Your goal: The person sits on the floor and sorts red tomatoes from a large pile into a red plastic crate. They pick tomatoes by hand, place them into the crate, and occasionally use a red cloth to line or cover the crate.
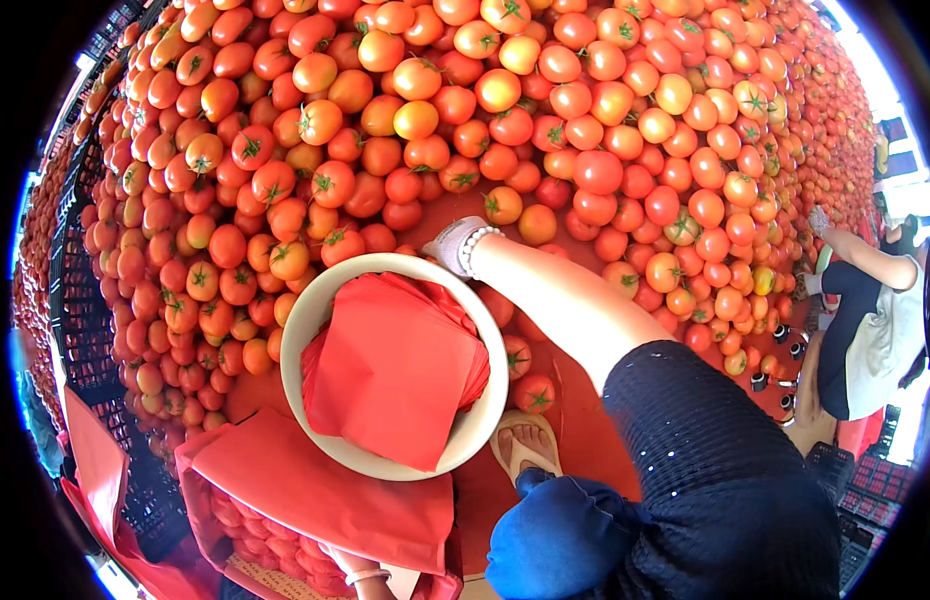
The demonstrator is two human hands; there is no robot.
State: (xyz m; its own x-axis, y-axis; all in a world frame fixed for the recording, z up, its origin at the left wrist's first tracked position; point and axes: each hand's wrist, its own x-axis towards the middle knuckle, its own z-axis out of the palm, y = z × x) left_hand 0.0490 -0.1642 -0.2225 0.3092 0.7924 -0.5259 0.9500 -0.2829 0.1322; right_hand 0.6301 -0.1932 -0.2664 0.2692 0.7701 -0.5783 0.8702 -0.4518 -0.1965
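Note:
My right hand [456, 244], in a pale glove with a beaded bracelet at the wrist, is at the far rim of a round white basin [394, 474]; its fingertips are unclear. A stack of red paper sheets [394, 360] lies in the basin. At the bottom edge my left hand [346, 559], a bangle on its wrist, reaches into a box lined with red paper [322, 487]. Its fingers are largely hidden, so its grip cannot be told. Red-wrapped round items [274, 544] fill part of the box. Loose tomatoes [334, 184] are heaped beyond the basin.
Black plastic crates [82, 300] stand along the left, with red sheeting [97, 450] below them. A few tomatoes [535, 394] lie on the red floor covering beside my sandalled foot [526, 444]. Another person [870, 315] sits at the far right by the heap, near more crates [877, 495].

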